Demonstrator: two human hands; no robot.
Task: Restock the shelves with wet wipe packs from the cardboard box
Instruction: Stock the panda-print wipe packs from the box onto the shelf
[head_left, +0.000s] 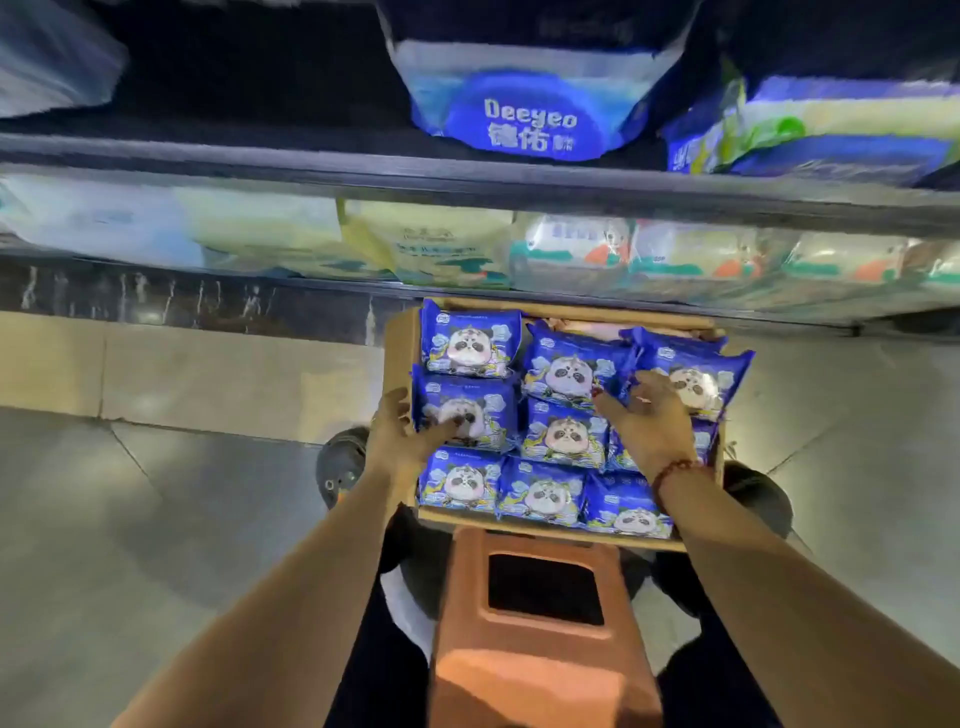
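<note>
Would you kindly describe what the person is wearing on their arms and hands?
Both forearms are bare, with no sleeves or gloves in view. The left hand wears nothing visible. The right hand has a reddish-brown beaded bracelet around its wrist, and one nail appears painted red, though blur makes that uncertain.

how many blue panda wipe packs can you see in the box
9 packs in the cardboard box: three at the back, three in the middle, three in front. Others may lie hidden underneath.
</note>
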